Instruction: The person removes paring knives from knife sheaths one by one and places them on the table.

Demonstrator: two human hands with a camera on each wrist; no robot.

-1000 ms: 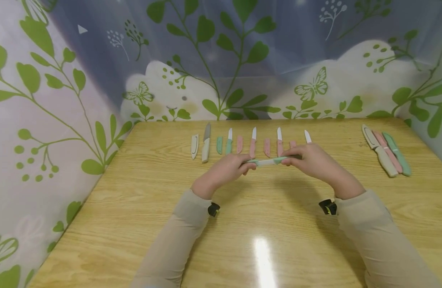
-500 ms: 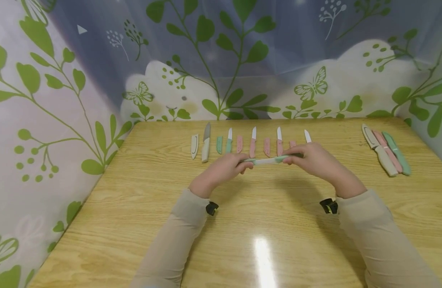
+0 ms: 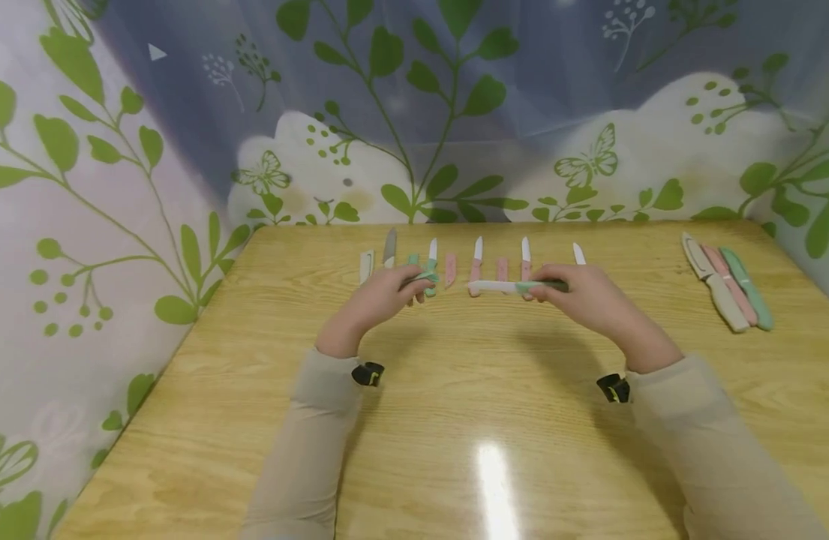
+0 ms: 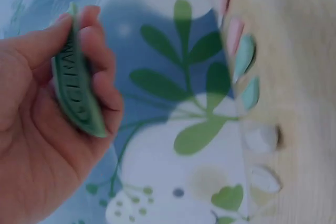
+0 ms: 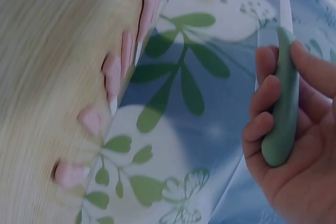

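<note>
My left hand [image 3: 373, 301] holds a green blade sheath [image 4: 74, 85] with raised lettering, its fingers curled round it in the left wrist view. The right hand [image 3: 587, 306] grips the green handle of a paring knife [image 5: 286, 95]. Its white blade [image 3: 494, 286] is bare and points left towards the other hand, apart from the sheath. Both hands are raised over the table in front of a row of knives and sheaths. Beneath the left hand, a green-handled knife [image 3: 432, 255] lies on the table, partly covered.
Along the back of the wooden table [image 3: 455, 390] lie pink-handled knives [image 3: 477, 255], pink sheaths [image 3: 451, 268], a cream sheath [image 3: 366, 265] and a larger grey-bladed knife [image 3: 390, 246]. Several sheathed knives [image 3: 725, 289] lie together at the right. Patterned cloth walls the back and left.
The green sheath has come off the knife blade, and my left hand has moved left with it. The right hand holds the knife in nearly the same place.
</note>
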